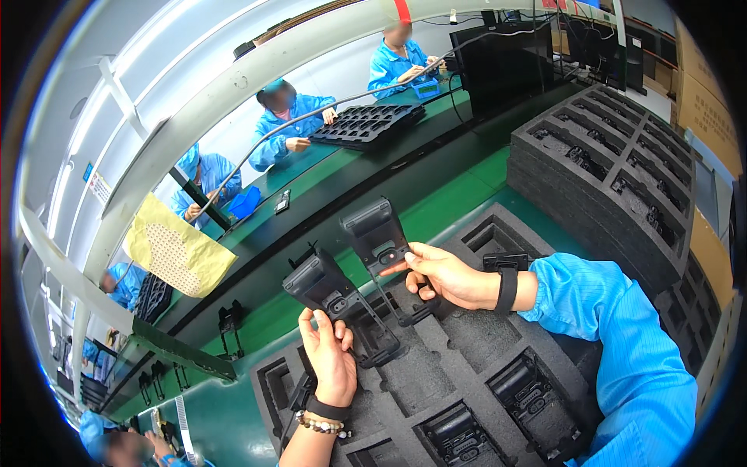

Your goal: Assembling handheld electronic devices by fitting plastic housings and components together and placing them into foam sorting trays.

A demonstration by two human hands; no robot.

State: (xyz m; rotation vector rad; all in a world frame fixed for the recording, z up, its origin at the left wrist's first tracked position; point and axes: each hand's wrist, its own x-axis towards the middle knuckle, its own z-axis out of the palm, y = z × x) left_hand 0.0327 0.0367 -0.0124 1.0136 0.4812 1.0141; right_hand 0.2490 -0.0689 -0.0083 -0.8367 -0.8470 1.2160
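My left hand [331, 362] is closed on a black device [317, 282] with a boxy head, a round lens-like part and an open frame below. A second black device [373, 226] of the same kind is gripped between the thumb and fingers of my right hand [447, 276]. Both devices are tilted and held side by side over a dark foam tray [486, 342]. In the tray's near pockets lie black devices [533, 389], while the pockets under my hands show bare foam. Dark straps circle both my wrists.
Stacked foam trays [599, 167] with black parts stand at the right, beside cardboard boxes [704, 109]. Across a green-topped bench [292, 183], people in blue work clothes handle parts. A yellow sheet [175, 241] hangs at the left. Several black frames [231, 323] stand beyond the tray.
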